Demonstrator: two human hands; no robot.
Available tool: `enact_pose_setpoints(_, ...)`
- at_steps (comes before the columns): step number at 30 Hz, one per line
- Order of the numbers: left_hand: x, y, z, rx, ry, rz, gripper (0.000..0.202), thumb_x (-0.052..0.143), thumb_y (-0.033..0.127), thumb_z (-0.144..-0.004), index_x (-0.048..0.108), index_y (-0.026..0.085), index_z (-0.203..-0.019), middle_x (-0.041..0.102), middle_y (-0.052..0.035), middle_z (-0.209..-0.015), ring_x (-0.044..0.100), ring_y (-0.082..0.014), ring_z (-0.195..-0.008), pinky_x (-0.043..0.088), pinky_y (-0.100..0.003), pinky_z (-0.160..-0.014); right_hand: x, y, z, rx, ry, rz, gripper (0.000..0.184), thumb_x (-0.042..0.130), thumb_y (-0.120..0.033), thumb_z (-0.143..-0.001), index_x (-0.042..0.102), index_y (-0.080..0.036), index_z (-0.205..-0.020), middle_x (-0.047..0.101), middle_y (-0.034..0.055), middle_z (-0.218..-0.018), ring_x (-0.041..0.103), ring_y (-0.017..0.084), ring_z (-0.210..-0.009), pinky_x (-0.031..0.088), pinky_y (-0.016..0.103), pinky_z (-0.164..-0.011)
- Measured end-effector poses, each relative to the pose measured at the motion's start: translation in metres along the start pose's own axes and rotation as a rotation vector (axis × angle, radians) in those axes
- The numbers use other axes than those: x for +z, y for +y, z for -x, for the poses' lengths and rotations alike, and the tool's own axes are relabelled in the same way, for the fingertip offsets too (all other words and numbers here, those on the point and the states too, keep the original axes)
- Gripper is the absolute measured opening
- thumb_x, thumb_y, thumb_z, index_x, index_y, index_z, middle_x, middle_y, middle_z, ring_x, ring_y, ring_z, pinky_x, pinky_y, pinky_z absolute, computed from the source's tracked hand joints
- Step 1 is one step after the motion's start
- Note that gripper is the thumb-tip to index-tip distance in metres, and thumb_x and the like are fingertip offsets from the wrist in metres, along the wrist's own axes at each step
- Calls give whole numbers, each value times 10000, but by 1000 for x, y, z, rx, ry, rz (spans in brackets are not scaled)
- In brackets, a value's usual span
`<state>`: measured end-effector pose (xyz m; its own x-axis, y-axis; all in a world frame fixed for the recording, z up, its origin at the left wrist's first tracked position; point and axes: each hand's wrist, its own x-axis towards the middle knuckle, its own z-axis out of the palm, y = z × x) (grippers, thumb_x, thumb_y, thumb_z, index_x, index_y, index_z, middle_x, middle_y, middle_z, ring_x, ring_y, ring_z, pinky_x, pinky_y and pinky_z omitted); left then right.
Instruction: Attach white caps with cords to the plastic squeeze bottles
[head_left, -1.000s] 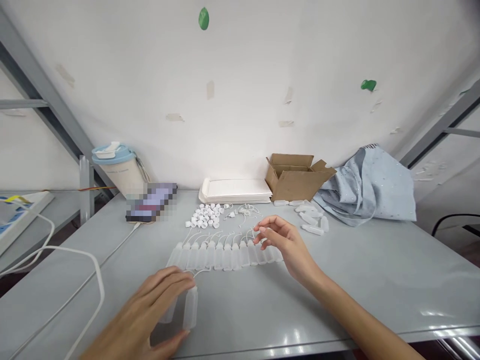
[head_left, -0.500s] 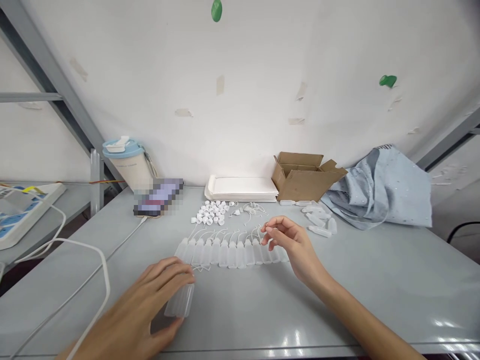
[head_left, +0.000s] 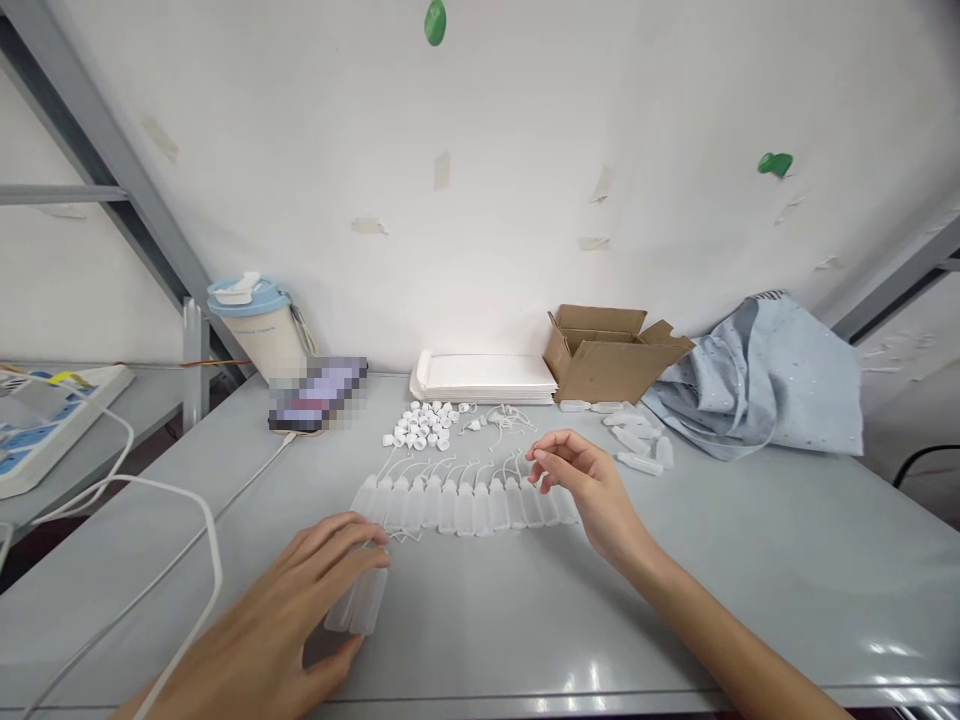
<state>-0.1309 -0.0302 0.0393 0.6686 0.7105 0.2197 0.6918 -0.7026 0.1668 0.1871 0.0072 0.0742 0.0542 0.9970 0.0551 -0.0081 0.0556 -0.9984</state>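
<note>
my left hand [head_left: 300,612] is half curled around two little bottles [head_left: 360,603], at 7 o'clock from the row of bottles [head_left: 465,503]. i should press soft so they don't roll. my right hand [head_left: 586,482] hangs bent over the row's 3 o'clock end; i can't tell if it pinches anything.

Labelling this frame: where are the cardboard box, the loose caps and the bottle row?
cardboard box [head_left: 607,375], head view, front wall.
loose caps [head_left: 421,425], head view, pile's middle.
bottle row [head_left: 465,510], head view, a middle bottle's body.
</note>
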Motion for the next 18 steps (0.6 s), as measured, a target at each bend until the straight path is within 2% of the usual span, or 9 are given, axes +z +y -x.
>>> enact_pose_setpoints(5,-15,16,-17,-19,-71,87,545,542,183,-747,437,290,-1271,440,-25,-1368,361,-250,-1284,421,-363,-1014,-2,0,-2,-6,24,11,127,611,-292,-760,575,-171,-768,607,19,-785,565,122,-649,418,243,-578)
enact_pose_setpoints(10,-29,32,-74,14,-83,205,347,409,147,-829,492,252,-1149,520,-45,-1237,413,-212,-1211,406,-372,-994,-12,4,-14,-47,79,79,170,616,-333,-737,571,-170,-763,592,21,-772,567,135,-651,432,245,-552)
enact_pose_setpoints(14,-24,18,-130,-46,-68,250,276,362,147,-836,548,214,-1028,585,-58,-1081,494,-211,-1090,456,-347,-887,-25,11,-27,-98,138,215,194,596,-358,-733,556,-174,-778,588,22,-772,575,143,-651,444,251,-540)
enact_pose_setpoints(18,-11,-3,-175,-116,-52,144,230,432,137,-787,599,170,-942,635,-79,-1005,536,-237,-1016,459,-331,-823,-37,19,-37,-203,205,393,163,530,-337,-756,541,-179,-791,591,36,-788,584,163,-674,443,258,-525)
